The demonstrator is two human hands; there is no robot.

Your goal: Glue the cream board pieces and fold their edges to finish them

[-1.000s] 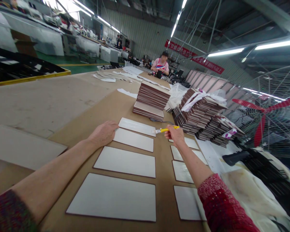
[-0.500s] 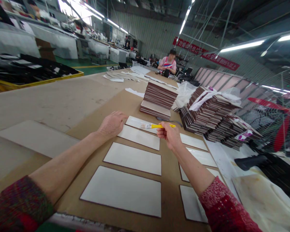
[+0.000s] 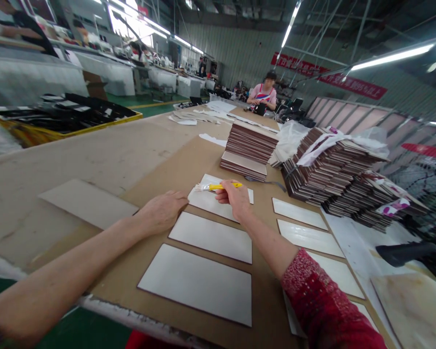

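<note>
My right hand (image 3: 236, 196) grips a paintbrush (image 3: 215, 186) by its yellow handle. The pale bristles point left, over the far left part of a white rectangular panel (image 3: 207, 202), the second from the far end of its column. Whether they touch it I cannot tell. My left hand (image 3: 164, 209) rests palm down by that panel's left edge, fingers stretched forward, holding nothing. Nearer to me lie two more white panels, a middle one (image 3: 212, 237) and a larger-looking near one (image 3: 199, 283). My right hand and forearm cover part of the far panels.
Another column of white panels (image 3: 300, 213) lies to the right, some shiny. Beyond stand a stack of brown-edged boards (image 3: 250, 148) and larger piles (image 3: 323, 169). A loose sheet (image 3: 87, 201) is at left, near a yellow crate (image 3: 39, 138). A person (image 3: 264, 94) works at the table's far end.
The brush has moved from the farthest panel to the one nearer me, toward its left end. My left hand has come back toward me along the panel edges. The view has shifted.
</note>
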